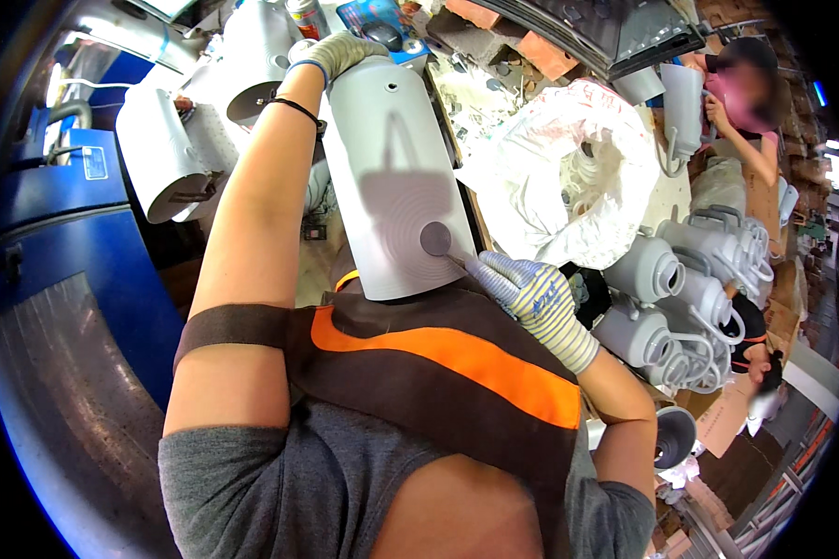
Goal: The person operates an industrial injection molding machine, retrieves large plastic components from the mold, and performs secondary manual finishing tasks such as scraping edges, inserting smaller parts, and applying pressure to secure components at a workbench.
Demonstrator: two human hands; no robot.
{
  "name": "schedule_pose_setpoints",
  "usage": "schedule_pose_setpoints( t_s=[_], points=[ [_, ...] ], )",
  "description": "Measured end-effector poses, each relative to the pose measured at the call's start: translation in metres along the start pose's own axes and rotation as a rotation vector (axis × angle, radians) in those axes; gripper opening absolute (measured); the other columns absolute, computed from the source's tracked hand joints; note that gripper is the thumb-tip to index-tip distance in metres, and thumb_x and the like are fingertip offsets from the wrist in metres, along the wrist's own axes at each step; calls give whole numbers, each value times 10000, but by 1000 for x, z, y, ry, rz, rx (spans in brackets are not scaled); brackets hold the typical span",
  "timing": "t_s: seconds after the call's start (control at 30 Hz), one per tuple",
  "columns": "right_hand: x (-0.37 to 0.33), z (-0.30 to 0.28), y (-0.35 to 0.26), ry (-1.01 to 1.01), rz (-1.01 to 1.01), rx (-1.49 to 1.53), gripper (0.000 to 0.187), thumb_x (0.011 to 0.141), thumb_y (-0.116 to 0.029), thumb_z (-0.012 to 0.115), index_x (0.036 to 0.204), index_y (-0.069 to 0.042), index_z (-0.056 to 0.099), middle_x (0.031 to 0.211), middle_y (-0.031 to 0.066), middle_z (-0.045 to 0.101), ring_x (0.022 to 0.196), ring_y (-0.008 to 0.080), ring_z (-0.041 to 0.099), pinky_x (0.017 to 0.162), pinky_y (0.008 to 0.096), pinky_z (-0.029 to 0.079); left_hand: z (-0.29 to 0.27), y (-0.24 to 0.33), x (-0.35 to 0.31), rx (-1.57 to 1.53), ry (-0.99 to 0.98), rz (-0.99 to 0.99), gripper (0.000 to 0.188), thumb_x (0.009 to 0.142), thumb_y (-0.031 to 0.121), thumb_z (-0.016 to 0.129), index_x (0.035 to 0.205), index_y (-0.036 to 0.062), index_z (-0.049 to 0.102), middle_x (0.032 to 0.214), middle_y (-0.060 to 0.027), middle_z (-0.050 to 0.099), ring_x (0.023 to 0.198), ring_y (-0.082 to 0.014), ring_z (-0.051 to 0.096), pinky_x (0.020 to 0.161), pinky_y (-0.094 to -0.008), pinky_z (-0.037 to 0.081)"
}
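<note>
A pale grey cylindrical housing with fine rings on its side leans lengthwise in front of me, its near end against my apron. My left hand, in a light knitted glove, is wrapped over its far end beside a small hole. A dark grey round disc sits on the side near the close end. Next to that disc, my right hand, in a striped glove, has its fingers pinched together. A thin dark tip shows between the fingertips and the disc, too small to name.
More grey cylinders lie at the left, near a blue machine. A white plastic sack holding pale rings stands at the right. Beyond it are several grey kettle-like bodies and a co-worker handling another grey body.
</note>
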State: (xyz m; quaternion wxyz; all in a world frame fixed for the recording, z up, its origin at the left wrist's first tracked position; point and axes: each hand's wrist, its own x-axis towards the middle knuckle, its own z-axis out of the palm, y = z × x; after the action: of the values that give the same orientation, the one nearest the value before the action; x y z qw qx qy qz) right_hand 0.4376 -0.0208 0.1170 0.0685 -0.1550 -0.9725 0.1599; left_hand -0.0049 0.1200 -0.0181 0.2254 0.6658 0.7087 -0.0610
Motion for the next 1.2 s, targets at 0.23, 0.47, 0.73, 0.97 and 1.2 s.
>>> schedule_pose_setpoints(
  t_s=[0.23,0.47,0.73,0.97,1.2],
  points=[
    [-2,-1,1,-36,-49,-16,507,764,-118,624,1264,-160,546,1074,90,636,751,240,648,595,342,534,4,-4,-6,113,-3,14,482,931,77,443,1344,325,457,1263,6,594,1105,-142,602,917,-250,470],
    [2,-7,-6,-107,-26,-141,547,782,-103,592,1316,-175,499,1062,66,639,695,212,644,568,330,527,-20,-9,-33,-591,-236,-83,496,873,476,480,1266,179,544,1250,26,554,1125,-141,539,969,-307,365],
    [34,17,-42,-476,195,-353,437,819,-99,528,1253,-66,480,992,144,623,604,233,637,489,365,522,11,-37,-53,-1312,-186,-224,341,852,301,570,1131,104,579,1055,-43,604,967,-167,584,874,-321,433],
    [40,-61,20,-321,-90,28,459,851,-139,530,1308,-165,503,882,121,660,756,311,642,671,409,509,55,-62,-40,-2829,-116,-730,216,870,204,553,1057,108,600,975,-24,620,924,-146,582,873,-315,449],
    [21,-30,51,5,69,-358,500,730,-224,657,1200,-86,557,1062,152,585,984,325,572,851,428,458,35,-50,-60,-1342,133,-345,411,799,334,683,1094,59,607,902,-67,679,716,-145,653,668,-296,536]
  ],
)
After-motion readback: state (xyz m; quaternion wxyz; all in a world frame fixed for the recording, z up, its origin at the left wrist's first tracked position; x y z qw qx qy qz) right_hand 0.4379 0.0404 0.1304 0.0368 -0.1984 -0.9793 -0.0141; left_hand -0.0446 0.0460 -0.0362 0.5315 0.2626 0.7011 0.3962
